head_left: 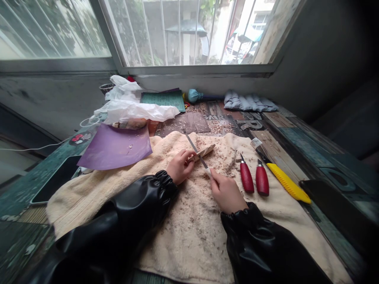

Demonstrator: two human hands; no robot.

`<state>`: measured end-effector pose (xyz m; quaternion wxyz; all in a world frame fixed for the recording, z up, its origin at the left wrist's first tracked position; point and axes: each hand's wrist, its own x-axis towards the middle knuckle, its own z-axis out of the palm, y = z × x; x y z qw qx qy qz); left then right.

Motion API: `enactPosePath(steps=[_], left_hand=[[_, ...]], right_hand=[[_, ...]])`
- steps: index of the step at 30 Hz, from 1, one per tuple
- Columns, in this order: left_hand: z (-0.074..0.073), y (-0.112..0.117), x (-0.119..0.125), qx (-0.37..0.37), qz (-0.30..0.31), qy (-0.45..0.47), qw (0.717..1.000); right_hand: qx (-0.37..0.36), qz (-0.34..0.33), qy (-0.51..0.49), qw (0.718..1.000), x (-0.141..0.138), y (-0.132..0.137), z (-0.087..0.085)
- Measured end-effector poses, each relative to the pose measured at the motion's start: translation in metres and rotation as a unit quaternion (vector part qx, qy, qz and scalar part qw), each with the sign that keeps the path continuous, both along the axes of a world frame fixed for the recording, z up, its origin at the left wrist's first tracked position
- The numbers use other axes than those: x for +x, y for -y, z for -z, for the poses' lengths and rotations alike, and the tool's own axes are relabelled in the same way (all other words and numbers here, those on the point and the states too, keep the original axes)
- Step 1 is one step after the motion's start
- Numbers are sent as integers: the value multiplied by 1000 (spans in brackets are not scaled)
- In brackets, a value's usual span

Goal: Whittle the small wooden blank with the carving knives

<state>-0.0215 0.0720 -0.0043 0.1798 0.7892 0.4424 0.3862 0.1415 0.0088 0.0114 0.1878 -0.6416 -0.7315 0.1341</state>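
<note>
My left hand is closed around the near end of a small light-brown piece of wood, which points away to the right. In my right hand is the white handle of a thin metal file. The file crosses the wood close to my left fingers, its tip pointing to the far left. Under both hands lies a beige towel strewn with wood shavings. Two red-handled carving knives rest to the right of my right hand, beside a yellow-handled tool with a dark shaft.
Purple sandpaper overlaps the towel's left side, near a black tray. White plastic bags, a green sheet, a blue-wrapped bundle and a grey padded roll lie along the back of the table, below the barred window.
</note>
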Motion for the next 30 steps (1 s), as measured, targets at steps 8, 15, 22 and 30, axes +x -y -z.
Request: enactPosePath(steps=[8,15,22,30], left_hand=[[2,-1,0,21,4,36,999],[2,0,0,27,1,45,999],[2,-1,0,18,-9,33,999],[2,-7,-5,2,15,45,999]], right_hand=[[-15,4,-3,1000,0,0,0],[-17,-9,-1,1000,9,4,-19],[3,-3,6,1000,14,5,-22],[2,1,-33,999,10,1,-12]])
